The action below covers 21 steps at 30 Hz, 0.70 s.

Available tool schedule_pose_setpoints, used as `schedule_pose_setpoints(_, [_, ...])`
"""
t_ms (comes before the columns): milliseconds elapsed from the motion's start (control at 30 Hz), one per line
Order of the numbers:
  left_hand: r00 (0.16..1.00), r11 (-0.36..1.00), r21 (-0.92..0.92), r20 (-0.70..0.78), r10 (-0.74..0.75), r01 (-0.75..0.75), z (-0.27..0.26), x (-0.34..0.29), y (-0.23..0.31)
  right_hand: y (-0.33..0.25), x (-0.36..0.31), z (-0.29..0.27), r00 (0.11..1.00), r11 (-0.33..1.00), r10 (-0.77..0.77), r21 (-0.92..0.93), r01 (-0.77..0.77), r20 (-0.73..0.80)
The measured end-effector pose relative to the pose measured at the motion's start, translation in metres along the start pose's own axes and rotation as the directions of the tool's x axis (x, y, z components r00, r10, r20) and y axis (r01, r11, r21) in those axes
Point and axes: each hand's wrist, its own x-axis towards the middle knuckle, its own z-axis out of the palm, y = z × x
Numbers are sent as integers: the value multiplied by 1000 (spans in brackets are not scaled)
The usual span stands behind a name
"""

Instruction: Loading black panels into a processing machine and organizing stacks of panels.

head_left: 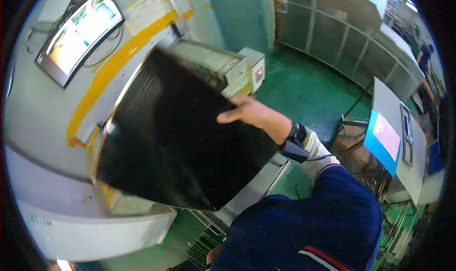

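A factory floor with machines and workbenches.
The green painted floor (304,88), a grey machine housing (52,128) marked with a yellow stripe (111,64), a wall-mounted monitor (80,31), a row of grey metal cabinets (346,45) and a grey workbench (396,143) carrying a blue-edged sheet (382,140) all point to an industrial production hall.

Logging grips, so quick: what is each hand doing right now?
Right hand: closed on the edge of the black panel.
Left hand: out of view.

Navy sleeve (332,209), black wristband (295,143)
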Motion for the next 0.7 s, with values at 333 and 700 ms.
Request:
schedule_pose_setpoints(333, [999,998,-55,41,-35,37,26,-31,-12,63,38,61,926,606,371,738,-296,67])
schedule_pose_setpoints(700, [989,990,-15,-51,-139,139,51,-82,6,120,94,48,907,518,420,814,-264,26])
